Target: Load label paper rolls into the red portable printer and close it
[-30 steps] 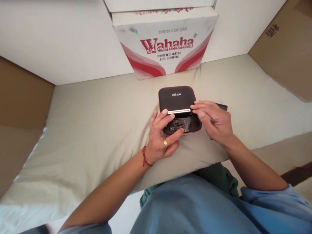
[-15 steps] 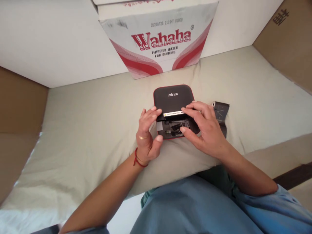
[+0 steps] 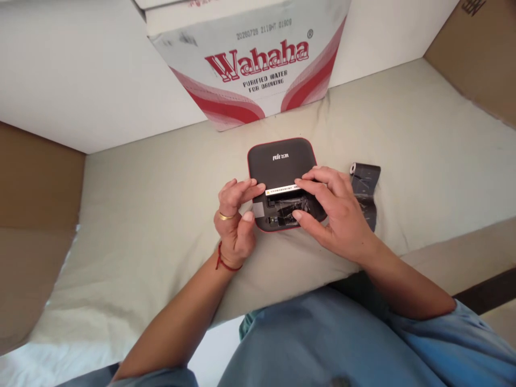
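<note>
A black case with a red rim lies flat near the middle of the pale cloth, between the two hands and on the near side of a carton printed "Wahaha". Its long axis runs away from the person toward the carton, the far end leaning a little to the left, and the white lettering near that end reads upright from the person's side. A white label crosses the case from side to side; nearer the person is a sunken part with something dark under clear plastic. The left hand has its thumb and forefinger apart with nothing clamped between them, the forefinger's tip at the label's left end. The right hand spans the case's right side, fingertips at the label and thumb over the plastic, spread apart; I cannot tell whether they pinch anything. Just beyond this hand, to the right, a black roll lies partly unrolled on the cloth.
</note>
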Available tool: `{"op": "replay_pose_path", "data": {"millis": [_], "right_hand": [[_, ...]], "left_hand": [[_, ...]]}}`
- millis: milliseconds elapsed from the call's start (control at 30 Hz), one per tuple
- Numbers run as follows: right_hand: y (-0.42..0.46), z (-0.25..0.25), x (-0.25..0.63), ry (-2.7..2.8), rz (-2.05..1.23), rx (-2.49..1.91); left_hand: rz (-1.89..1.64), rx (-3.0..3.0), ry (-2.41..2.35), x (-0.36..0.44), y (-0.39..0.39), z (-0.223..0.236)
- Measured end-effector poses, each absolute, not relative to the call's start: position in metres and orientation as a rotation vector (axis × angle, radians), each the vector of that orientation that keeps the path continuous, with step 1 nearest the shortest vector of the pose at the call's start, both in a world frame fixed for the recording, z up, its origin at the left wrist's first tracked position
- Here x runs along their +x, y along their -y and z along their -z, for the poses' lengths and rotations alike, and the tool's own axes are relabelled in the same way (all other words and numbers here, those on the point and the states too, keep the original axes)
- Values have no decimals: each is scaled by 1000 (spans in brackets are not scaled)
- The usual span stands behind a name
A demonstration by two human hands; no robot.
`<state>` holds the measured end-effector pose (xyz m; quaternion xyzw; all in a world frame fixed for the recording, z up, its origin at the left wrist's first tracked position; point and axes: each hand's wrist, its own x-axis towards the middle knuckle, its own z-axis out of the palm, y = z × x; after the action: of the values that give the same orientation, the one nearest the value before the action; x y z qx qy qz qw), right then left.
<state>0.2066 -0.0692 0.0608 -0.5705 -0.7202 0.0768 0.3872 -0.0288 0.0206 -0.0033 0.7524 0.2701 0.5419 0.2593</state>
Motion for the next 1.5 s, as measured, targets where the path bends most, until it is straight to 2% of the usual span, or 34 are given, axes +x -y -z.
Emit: {"op": "replay_pose_path", "data": {"millis": [167, 367, 800, 933, 1067, 1200, 1300, 1500], "right_hand": [[80, -54, 200, 1777, -105, -1374], [93, -47, 207, 1785, -59, -1277], [96, -51, 209, 1829, 126, -1206], [91, -57, 214, 1835, 66, -1181], [68, -87, 229, 1837, -54, -1265], [49, -118, 242, 2144, -289, -1275], [44, -123, 242, 2326, -434, -1168], [42, -135, 228, 1813, -389, -1347]], "left_hand": [[-1518, 1968, -660, -25, -25, 9], [-1519, 1593, -610, -13, -22, 12], [-1132, 1289, -569, -17, -39, 19], [-1146, 1257, -564, -13, -39, 23], [-1157, 1200, -518, -7, -40, 30], [-1183, 1214, -481, -4, -41, 33], [-1188, 1224, -495, -4, -42, 35], [-1180, 1163, -501, -5, -43, 38]]}}
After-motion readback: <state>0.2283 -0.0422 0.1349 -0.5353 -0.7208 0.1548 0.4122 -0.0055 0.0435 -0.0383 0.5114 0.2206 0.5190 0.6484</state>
